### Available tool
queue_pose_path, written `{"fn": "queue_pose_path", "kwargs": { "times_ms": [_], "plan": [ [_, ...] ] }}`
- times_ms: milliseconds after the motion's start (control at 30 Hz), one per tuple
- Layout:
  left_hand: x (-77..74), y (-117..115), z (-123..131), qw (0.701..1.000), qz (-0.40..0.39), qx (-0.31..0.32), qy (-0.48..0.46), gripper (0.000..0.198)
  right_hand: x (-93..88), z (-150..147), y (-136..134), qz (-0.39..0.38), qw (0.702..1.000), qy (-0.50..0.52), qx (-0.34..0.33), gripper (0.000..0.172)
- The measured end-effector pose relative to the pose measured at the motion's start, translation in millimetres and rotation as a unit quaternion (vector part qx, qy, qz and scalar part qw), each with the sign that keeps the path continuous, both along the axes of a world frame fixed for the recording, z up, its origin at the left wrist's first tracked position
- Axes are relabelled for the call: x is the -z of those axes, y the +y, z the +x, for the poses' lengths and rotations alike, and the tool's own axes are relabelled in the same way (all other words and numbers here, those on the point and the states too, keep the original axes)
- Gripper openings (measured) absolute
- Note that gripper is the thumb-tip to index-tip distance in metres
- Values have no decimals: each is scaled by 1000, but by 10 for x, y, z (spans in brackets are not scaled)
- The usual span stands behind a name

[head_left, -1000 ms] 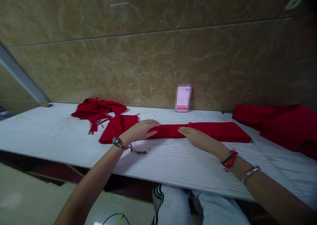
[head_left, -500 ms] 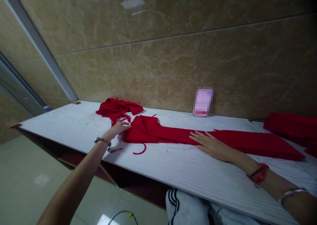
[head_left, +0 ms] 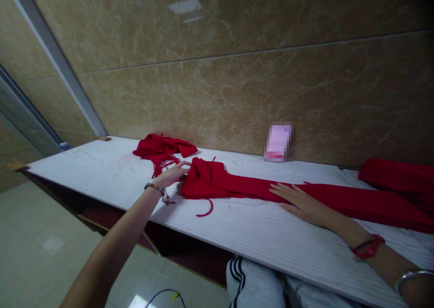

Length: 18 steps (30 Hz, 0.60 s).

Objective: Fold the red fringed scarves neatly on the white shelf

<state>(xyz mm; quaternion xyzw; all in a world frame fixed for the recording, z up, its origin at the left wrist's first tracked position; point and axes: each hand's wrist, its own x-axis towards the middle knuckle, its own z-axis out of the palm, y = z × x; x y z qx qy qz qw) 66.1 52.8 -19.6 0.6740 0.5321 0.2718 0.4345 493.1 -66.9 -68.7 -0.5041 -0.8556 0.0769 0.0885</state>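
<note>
A long red fabric strip that looks like a folded scarf (head_left: 247, 184) lies across the white tabletop, bunched into a thicker fold at its left end. My left hand (head_left: 172, 174) is at that bunched end, its fingers curved round the edge and partly hidden by the cloth. Farther right, my right hand (head_left: 301, 202) rests flat on the strip with its fingers stretched out. A loose red strand curls out below the fold. Behind my left hand sits a crumpled red cloth (head_left: 162, 146) with a fringe.
More red fabric (head_left: 396, 177) lies at the table's right end. A blurred pink item (head_left: 278, 143) leans against the marbled wall at the back. The white table (head_left: 101, 170) has open shelves beneath, and my legs are at its front edge.
Both hands and the red scarf have shifted right along the table. The scarf's right end now runs out to the edge of the view. The view itself has moved slightly.
</note>
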Motion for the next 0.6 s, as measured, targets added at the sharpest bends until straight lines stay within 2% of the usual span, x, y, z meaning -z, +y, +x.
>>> {"fn": "queue_pose_path", "kwargs": {
  "times_ms": [100,200,333,400,467,533,600],
  "plan": [
    [83,42,-10,990,62,-26,121,32,9,4,-1,3,1000,3,-1,54],
    [92,105,-143,977,94,-54,184,28,25,20,-3,1,1000,-2,-4,54],
    [-77,109,-570,944,144,-105,278,23,46,46,-7,-8,1000,-9,1,54],
    [-178,40,-813,919,167,-143,328,20,55,59,-7,-5,1000,-6,2,53],
    [-217,-49,-987,889,193,-188,371,27,58,66,-5,-2,1000,-4,2,54],
    [-160,-112,-1055,857,225,-228,403,40,47,52,2,-1,1000,-5,3,55],
    [-28,-112,-1038,844,242,-211,430,50,18,5,16,9,1000,-9,2,55]
  ]
}}
